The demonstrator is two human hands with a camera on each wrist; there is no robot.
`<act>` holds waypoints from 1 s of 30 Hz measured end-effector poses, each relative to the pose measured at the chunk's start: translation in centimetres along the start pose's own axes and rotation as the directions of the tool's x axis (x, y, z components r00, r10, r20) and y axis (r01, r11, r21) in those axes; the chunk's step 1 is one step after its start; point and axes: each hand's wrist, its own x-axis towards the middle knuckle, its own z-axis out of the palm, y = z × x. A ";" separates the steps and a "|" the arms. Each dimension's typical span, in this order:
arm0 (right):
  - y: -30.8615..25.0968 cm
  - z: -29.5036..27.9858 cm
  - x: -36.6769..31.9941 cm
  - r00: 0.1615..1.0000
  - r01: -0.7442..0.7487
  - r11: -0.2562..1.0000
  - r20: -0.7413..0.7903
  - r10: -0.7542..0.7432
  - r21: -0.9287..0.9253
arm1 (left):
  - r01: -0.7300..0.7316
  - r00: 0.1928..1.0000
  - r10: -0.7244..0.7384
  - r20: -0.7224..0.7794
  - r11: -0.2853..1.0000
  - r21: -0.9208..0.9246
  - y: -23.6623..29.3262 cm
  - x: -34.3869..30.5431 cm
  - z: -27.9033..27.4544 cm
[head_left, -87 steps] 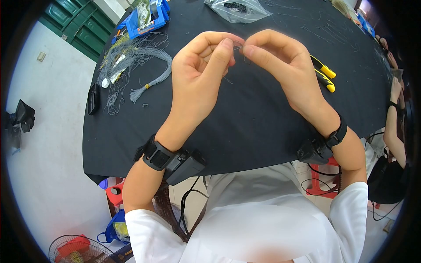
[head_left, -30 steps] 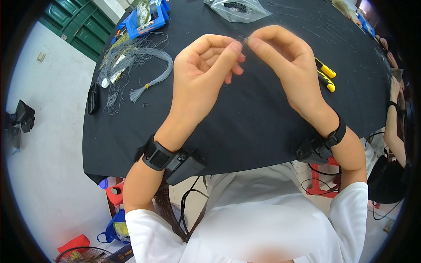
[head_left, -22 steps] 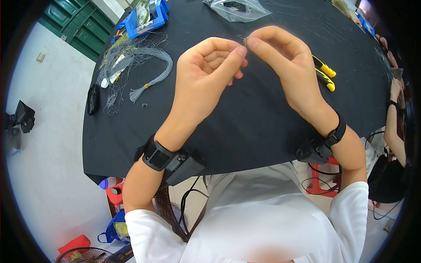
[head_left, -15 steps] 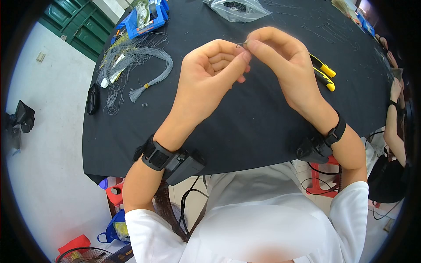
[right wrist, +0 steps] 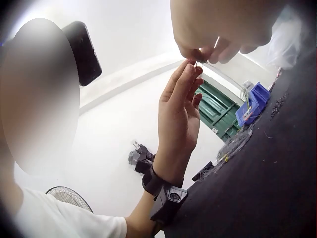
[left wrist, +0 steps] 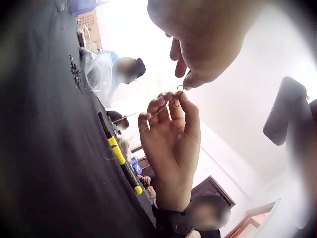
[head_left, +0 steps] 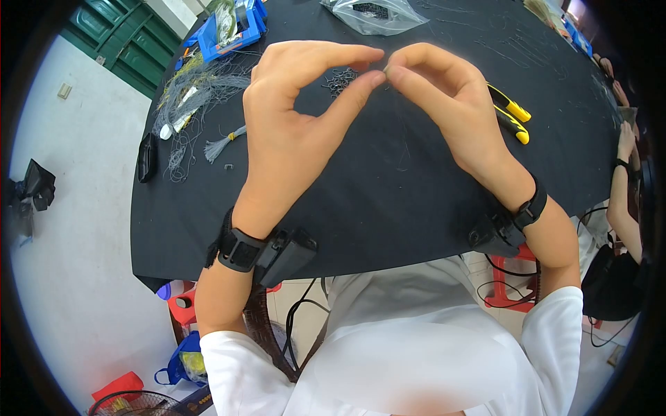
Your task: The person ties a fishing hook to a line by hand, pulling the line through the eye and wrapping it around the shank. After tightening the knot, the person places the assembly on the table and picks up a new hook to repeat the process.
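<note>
right fingers (head_left: 411, 80) pinch a small hook (left wrist: 179, 94), left fingers (head_left: 357, 91) parted just beside it, yellow-handled tool (head_left: 514, 107) on dark surface (head_left: 395, 215).

Hook (left wrist: 178, 89): small, dark, thin and curved, pinched at the thumb and forefinger tips of the right hand (head_left: 454, 114), its bend jutting clear of them. Line (left wrist: 158, 113): fine and pale, running slantwise from near those fingertips past the right hand's other fingers; whether knotted to the hook, too small to tell.
</note>
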 end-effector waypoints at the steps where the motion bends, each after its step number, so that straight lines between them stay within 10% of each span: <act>1: 0.0 0.1 0.0 1.000 -0.001 1.000 0.006 0.001 -0.002 | -0.001 1.000 0.002 0.007 1.000 -0.013 -0.1 0.0 0.0; 30: -0.7 -0.3 0.1 0.975 -0.216 0.965 0.080 0.206 0.148 | 0.123 0.992 -0.124 -0.016 0.992 -0.032 -0.7 -0.4 0.3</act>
